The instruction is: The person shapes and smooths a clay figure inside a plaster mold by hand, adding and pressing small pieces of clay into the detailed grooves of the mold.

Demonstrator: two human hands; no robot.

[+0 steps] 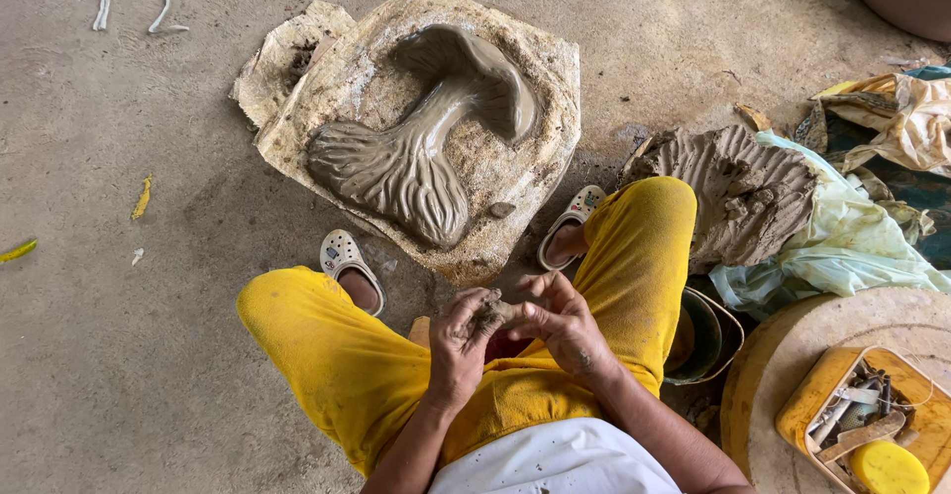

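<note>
Both hands meet over my lap, between my yellow-trousered knees. My left hand (pixel 462 340) and my right hand (pixel 563 324) pinch a small lump of grey clay (pixel 492 310) between their fingers. In front of my feet lies a wet clay relief shaped like a mushroom (pixel 421 127), pressed onto a rough tan slab (pixel 535 172) on the concrete floor. The clay-smeared fingers partly hide the lump.
A big ridged mound of grey clay (pixel 738 187) rests on pale green plastic sheeting (pixel 852 246) at my right. A round wooden board (pixel 783 355) holds a yellow tub of tools (pixel 862 420). A dark bowl (pixel 703 335) stands by my right knee. White sandals (pixel 347 256) are on my feet.
</note>
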